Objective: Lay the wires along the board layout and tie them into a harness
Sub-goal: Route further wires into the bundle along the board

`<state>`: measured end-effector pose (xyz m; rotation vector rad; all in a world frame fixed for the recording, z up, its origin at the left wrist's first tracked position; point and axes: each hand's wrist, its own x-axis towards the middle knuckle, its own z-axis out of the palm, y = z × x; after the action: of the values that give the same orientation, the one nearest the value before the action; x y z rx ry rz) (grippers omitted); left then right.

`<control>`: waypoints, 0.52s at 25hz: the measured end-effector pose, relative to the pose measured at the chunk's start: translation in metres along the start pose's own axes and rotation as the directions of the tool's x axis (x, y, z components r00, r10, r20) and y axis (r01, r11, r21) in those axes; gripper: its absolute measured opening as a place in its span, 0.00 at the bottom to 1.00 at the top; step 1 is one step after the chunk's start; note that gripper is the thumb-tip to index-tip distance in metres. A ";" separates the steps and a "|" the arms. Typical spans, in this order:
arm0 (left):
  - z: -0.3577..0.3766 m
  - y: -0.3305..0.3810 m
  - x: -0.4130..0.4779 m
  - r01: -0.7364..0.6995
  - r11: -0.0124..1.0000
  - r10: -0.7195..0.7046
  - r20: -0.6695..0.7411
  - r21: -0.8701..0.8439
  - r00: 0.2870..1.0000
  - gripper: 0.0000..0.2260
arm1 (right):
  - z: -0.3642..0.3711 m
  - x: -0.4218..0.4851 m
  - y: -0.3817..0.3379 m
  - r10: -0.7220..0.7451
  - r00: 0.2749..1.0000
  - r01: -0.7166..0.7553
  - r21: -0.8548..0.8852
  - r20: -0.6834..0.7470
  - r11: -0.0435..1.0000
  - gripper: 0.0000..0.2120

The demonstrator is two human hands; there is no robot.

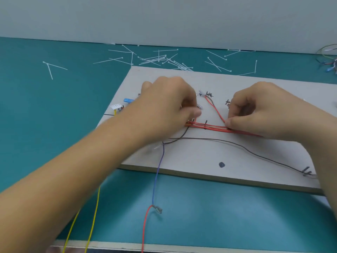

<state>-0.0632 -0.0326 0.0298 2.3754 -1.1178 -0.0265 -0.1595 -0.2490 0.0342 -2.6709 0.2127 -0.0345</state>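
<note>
We see the board [218, 154] lying flat on the teal counter [54, 106], its long side running left to right. On it the red wires [209, 127] lie as one tight bundle. The bundle's long axis goes left to right across the middle of the board and dips slightly toward the near side at its right end.

The left hand [169, 101] sits over the left end of the bundle. Its fingers are curled in with the thumb closed against them, and the red wires run up into that grip. The right hand [264, 110] pinches the bundle further right, thumb tip pressed down on the wires and the other fingers curled above. From that pinch, a red and brown branch [214, 106] angles to the far left, ending by a black mark.

A brown wire [246, 148] curves along the near part of the board toward its right near corner. A purple wire [157, 170] points off the near edge and meets a metal terminal [158, 209] and a loose red wire [145, 229] on the counter. Two yellow wires [94, 207] run near-left from a white connector [116, 107] at the board's left edge.

White cable ties [158, 58] lie scattered beyond the far edge. A tangle of spare wires [328, 61] sits at the far right.
</note>
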 end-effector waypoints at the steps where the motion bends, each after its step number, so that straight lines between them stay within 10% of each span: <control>1: -0.014 -0.006 -0.001 0.000 0.998 -0.001 -0.028 -0.056 1.000 0.08 | -0.001 0.000 0.001 0.005 1.000 -0.005 0.011 0.004 1.000 0.05; 13: -0.068 -0.136 -0.006 0.139 0.928 -0.051 0.252 -0.347 0.966 0.10 | 0.016 0.001 -0.017 -0.194 0.955 0.221 0.106 -0.226 0.969 0.06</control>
<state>0.0454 0.0739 0.0258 2.1254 -0.9986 -0.5229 -0.1549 -0.2269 0.0276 -2.5456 -0.0055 -0.3907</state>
